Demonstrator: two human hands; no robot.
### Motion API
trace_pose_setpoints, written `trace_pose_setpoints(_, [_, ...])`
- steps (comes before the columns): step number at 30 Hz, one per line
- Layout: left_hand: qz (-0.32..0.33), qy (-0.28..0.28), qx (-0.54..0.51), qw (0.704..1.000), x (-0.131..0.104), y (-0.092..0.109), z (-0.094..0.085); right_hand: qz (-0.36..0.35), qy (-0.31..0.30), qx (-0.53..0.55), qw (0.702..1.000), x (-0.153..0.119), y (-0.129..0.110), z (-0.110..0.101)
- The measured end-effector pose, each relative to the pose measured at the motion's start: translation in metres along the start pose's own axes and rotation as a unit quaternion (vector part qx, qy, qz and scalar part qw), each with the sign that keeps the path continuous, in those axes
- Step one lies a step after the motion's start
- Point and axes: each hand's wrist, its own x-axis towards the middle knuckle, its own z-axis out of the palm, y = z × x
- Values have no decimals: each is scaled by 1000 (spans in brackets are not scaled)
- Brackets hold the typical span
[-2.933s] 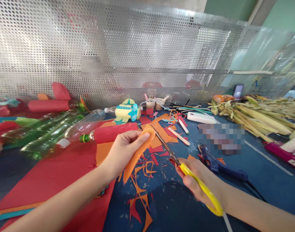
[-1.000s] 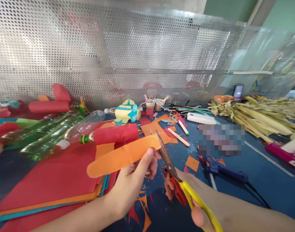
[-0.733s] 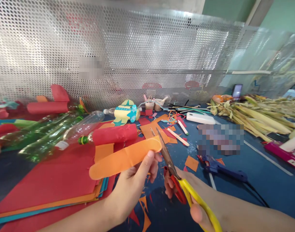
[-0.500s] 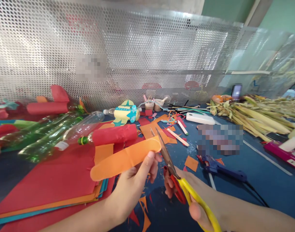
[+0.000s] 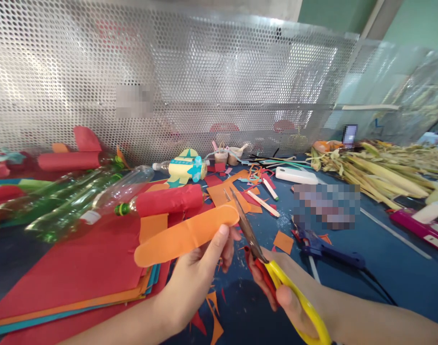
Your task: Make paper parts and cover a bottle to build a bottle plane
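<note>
My left hand (image 5: 200, 273) pinches a long orange paper strip (image 5: 183, 235) with rounded ends, thumb on top near its right end. In my right hand (image 5: 286, 282) is a pair of scissors (image 5: 252, 239) with one yellow and one red handle, fingers through the loops. The blades point away from me, lie close together and sit against the strip's rounded right end. Below the hands, orange and red paper scraps (image 5: 214, 326) lie on the dark blue table.
Left are a stack of coloured paper (image 5: 78, 268), a red-wrapped bottle (image 5: 170, 200) and green plastic bottles (image 5: 68, 206). Right lie a blue glue gun (image 5: 330, 254), a magenta power strip (image 5: 416, 227) and dried husks (image 5: 394, 172). A perforated metal panel (image 5: 204, 72) stands behind.
The scissor handles have come closer together as my right hand's fingers draw in. My left hand and the orange strip have hardly moved.
</note>
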Motion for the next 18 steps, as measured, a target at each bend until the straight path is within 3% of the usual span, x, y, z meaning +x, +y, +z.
trace_pose_setpoints(4, [0,2,-30,1000,1,1,1,-6,11,31,999,0,4,2])
trace_pose_setpoints(9, [3,5,-65,998,3,2,-2,46,-1,45,998,0,8,0])
trace_pose_setpoints(18, [50,28,-40,998,15,0,-15,51,5,28,998,1,8,-4])
